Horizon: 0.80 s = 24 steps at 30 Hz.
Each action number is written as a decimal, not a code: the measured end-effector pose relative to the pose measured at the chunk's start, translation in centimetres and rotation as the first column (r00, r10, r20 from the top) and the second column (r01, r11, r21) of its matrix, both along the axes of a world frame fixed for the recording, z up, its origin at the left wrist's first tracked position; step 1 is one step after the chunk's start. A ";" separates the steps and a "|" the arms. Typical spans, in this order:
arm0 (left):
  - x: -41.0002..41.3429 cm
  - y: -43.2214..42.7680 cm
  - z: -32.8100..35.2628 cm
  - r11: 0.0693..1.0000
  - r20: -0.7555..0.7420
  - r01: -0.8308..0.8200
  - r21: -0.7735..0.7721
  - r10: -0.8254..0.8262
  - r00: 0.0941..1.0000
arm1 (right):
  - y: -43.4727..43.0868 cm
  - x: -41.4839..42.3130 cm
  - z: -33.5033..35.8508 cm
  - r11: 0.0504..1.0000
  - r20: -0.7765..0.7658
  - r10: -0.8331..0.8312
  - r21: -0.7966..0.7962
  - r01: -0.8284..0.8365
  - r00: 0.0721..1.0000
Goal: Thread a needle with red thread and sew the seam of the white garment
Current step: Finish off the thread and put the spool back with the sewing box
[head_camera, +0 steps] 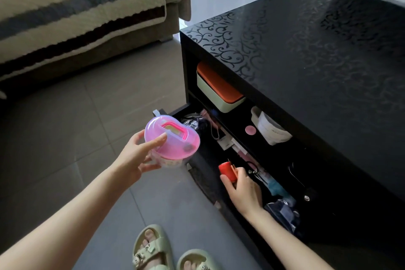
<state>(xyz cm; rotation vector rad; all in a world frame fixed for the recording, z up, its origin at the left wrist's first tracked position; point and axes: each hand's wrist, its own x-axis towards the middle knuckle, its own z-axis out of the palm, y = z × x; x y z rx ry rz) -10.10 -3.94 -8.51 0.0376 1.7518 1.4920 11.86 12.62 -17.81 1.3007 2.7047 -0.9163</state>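
Above the open drawer of the glossy black table with the scrollwork pattern, the right hand grips a small red spool of thread, fingers and thumb curled round its sides, just over the drawer's clutter. The left hand holds a translucent pink heart-shaped plastic box with a fold-down handle in its lid out over the tiled floor, the thumb lying across the lid and the fingers cupped under the base. The spool looks light and rigid, and its wound surface should give a sure grip, so a hold round the barrel suits it; the loose thread end, though, will be limp and fine and will probably need pinching close to its tip to be steered through an eye. A thin dark sliver stands up beside the spool, but it is too small to tell whether it is a needle. The box seems light too, with smooth, somewhat slippery walls and a lid that might spring open if squeezed, so supporting it from beneath appears wise. The white garment is not in view. On the shelf above the drawer sits a cream box with an orange lid.
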 end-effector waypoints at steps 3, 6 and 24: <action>0.6 0.9 0.3 0.999 -0.022 0.048 -0.016 -0.049 0.999 | 1.6 0.8 -1.7 0.991 0.120 -0.075 -0.099 0.087 0.990; 1.7 3.6 -0.4 0.987 0.014 0.158 -0.020 -0.158 0.987 | 1.9 2.0 -3.5 0.952 0.152 -0.152 -0.242 0.185 0.977; 5.7 12.4 -13.3 0.908 0.193 0.370 -0.194 -0.335 0.922 | 3.9 2.6 -6.4 0.533 -0.011 -0.670 -0.703 0.471 0.742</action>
